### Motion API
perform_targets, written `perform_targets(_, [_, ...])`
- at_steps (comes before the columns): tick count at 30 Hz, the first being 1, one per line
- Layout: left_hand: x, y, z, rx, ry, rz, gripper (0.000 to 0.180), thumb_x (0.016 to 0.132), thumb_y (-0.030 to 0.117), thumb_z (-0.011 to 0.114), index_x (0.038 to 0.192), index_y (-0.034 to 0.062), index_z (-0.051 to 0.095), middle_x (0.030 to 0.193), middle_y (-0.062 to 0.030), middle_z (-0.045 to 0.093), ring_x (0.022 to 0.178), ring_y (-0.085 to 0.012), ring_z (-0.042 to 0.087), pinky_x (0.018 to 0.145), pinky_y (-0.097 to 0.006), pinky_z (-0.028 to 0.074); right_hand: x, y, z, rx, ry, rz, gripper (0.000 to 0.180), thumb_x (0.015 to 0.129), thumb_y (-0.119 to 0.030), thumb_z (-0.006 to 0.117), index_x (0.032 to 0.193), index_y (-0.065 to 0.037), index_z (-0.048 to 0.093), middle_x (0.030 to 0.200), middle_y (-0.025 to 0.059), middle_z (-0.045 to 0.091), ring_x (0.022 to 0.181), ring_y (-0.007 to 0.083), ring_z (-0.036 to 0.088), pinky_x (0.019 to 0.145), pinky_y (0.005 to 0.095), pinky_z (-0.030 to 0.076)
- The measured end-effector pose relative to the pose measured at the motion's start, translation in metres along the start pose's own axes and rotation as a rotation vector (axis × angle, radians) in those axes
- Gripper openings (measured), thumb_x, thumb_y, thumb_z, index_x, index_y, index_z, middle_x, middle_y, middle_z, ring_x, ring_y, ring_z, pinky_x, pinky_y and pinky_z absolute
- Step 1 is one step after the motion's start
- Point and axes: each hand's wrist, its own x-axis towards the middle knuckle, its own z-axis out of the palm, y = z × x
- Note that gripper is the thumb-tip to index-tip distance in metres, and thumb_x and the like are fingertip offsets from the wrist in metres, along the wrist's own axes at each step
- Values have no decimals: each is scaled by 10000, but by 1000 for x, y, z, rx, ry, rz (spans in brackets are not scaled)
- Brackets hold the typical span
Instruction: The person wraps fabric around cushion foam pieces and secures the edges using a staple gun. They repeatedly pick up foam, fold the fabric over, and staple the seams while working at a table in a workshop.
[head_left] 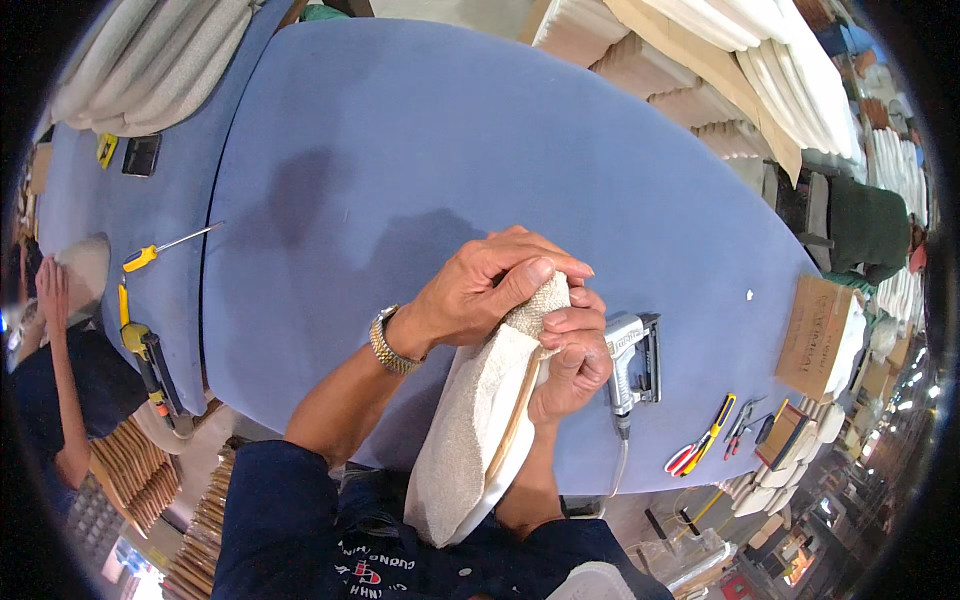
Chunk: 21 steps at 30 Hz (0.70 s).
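A padded seat panel [465,440] stands tilted on edge against my body, its beige woven fabric folded around a thin wooden board. At its upper corner my left hand [495,280], with a metal watch on the wrist, is closed over the fabric, thumb pressing on it. My right hand [575,355] grips the same corner from the other side, its fingers curled on the fabric's edge. Part of the corner is hidden by my fingers. Just right of my right hand a silver air stapler [628,360] lies on the blue table [400,120], its hose running off the near edge.
At the right lie scissors [683,460], a yellow utility knife [712,432], pliers [741,425] and a cardboard box [812,335]. Padded pieces [160,65] are stacked far left. A screwdriver [145,258] and yellow-black tool [145,350] lie near a co-worker's arm [62,370].
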Motion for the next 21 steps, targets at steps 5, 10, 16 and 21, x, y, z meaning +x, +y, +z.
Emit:
perform_targets(5, [-7,10,6,22,93,20,373,1086,224,454,1129,-4,746,1123,-119,752,1054,-224,653,988,-393,487,-6,-3,5,93,-8,51,444,1002,-421,657,701,-97,631,776,47,661,938,215,525,1061,459,365])
perform_targets(10, [-14,8,16,-25,193,-22,363,1073,211,449,1144,-5,733,1119,-121,735,1037,-225,631,952,-395,497,-29,-8,3,229,143,313,473,1044,-348,547,646,-138,400,646,-17,442,744,149,458,1007,423,413])
perform_targets(16, [-8,15,26,63,158,74,327,1010,237,575,1271,71,682,1103,-102,673,1013,-237,592,941,-397,463,-19,-14,-1,237,129,218,374,1026,-299,549,715,-112,457,662,-2,449,756,151,462,901,381,450])
perform_targets(21, [-14,21,33,213,146,16,371,999,247,604,1312,52,639,1181,-135,630,1098,-267,580,957,-405,474,-20,-13,-5,251,123,233,376,1013,-309,576,721,-98,468,720,21,484,763,163,455,811,390,430])
